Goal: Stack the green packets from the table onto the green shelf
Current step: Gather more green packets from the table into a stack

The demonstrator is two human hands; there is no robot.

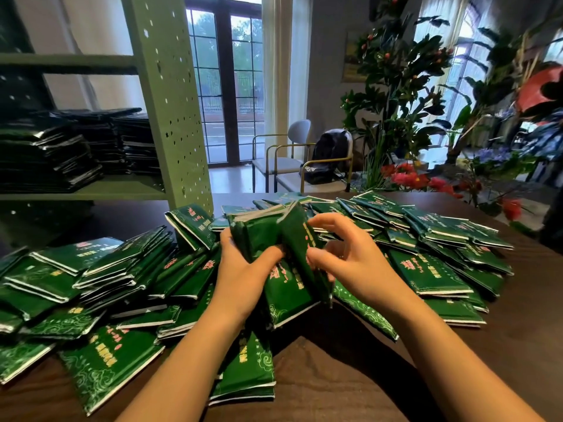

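Dark wood of the table (350, 376) is showing bare only nearest the person, at six o'clock. Just beyond it, loose green packets (109, 351) are lying in an overlapping heap, fanning from nine o'clock round to three o'clock, so plenty is left to move.

At the middle of the heap both hands are working on a bundle of packets (286, 281), held tilted above the rest. The left hand (243, 272) is gripping the bundle from its nine o'clock side with the thumb lying across the front face, probably to hold the packets squared together as one block. The right hand (347, 260) is curling its fingers at the bundle's three o'clock edge and pinching the outermost packet, seemingly to draw it flush. I cannot tell exactly where the fingertips are touching. Gathering a handful this way is looking like preparation for one carry rather than many.

Farther off, at ten o'clock, the green shelf (170, 111) is already carrying several stacks of packets (51, 156), with bare board showing beside them. Behind, at one o'clock, chairs (292, 147) and plants (396, 86) are standing by a window (228, 71).
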